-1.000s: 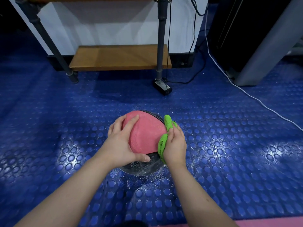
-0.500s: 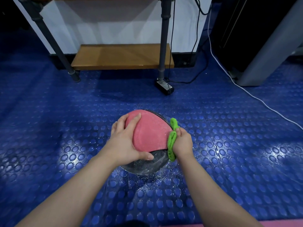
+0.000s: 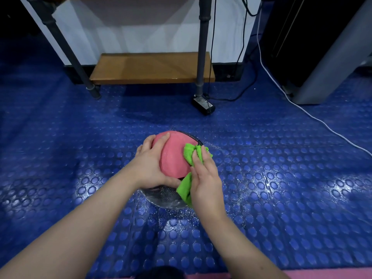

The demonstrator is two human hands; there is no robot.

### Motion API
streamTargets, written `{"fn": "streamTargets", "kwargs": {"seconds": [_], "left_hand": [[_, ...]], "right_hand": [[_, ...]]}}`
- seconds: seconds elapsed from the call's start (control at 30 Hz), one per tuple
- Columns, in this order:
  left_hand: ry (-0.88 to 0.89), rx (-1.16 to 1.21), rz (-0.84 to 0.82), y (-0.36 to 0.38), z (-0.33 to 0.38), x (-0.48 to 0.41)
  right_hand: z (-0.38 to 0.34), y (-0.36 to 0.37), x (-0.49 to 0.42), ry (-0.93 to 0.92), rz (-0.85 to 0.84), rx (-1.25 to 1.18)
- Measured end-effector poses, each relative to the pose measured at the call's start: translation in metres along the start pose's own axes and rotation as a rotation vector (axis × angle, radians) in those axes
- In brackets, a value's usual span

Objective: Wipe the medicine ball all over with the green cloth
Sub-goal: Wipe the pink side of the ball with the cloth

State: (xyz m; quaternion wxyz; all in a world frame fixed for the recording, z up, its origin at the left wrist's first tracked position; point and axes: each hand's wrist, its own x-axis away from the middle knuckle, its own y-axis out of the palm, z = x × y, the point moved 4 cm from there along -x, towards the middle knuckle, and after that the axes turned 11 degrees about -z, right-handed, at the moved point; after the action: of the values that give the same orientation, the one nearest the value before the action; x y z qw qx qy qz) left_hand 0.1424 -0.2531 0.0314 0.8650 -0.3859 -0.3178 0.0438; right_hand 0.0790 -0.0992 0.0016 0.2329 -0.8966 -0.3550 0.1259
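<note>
Medicine ball [image 3: 174, 158] braced for wiping.
Its left is cupped by the curled left hand [image 3: 153, 168] so the green cloth [image 3: 189, 154] is pressed to its right by the flat right hand [image 3: 205, 178].

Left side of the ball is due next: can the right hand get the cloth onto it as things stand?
Probably not yet. The left hand grips the medicine ball across its left side, covering that patch; the right hand presses the green cloth on the right side.
</note>
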Motion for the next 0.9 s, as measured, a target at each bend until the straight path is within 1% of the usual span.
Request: {"fn": "streamTargets", "kwargs": {"seconds": [0.1,0.17,0.3,0.37,0.47,0.5,0.6,0.73,0.83,0.9], "left_hand": [[0.017,0.026,-0.002,-0.002,-0.004,0.002],[0.023,0.058,0.011,-0.002,-0.006,0.003],[0.028,0.122,0.017,0.0,-0.015,0.005],[0.044,0.153,0.031,0.004,-0.016,0.006],[0.03,0.177,0.096,0.01,-0.013,0.008],[0.019,0.174,0.111,0.012,-0.012,0.008],[-0.012,0.154,0.133,0.014,-0.009,0.009],[-0.048,0.14,0.114,0.01,-0.005,0.007],[-0.028,0.134,0.114,0.012,-0.003,0.005],[-0.021,0.138,0.132,0.015,-0.002,0.006]], "right_hand": [[0.0,0.004,0.002,-0.071,0.012,0.074],[0.001,0.006,0.008,-0.088,-0.004,0.095],[0.008,0.0,0.019,-0.198,-0.045,0.168],[0.008,-0.01,0.012,-0.145,-0.034,0.125],[-0.002,-0.025,-0.009,0.048,-0.004,-0.062],[-0.004,-0.026,-0.014,0.086,-0.006,-0.1],[-0.012,-0.018,-0.012,0.054,-0.023,-0.074],[-0.008,-0.006,0.006,-0.084,-0.01,0.128],[-0.002,-0.014,0.006,-0.096,-0.034,0.184],[-0.001,-0.02,-0.002,-0.054,-0.052,0.193]]}}
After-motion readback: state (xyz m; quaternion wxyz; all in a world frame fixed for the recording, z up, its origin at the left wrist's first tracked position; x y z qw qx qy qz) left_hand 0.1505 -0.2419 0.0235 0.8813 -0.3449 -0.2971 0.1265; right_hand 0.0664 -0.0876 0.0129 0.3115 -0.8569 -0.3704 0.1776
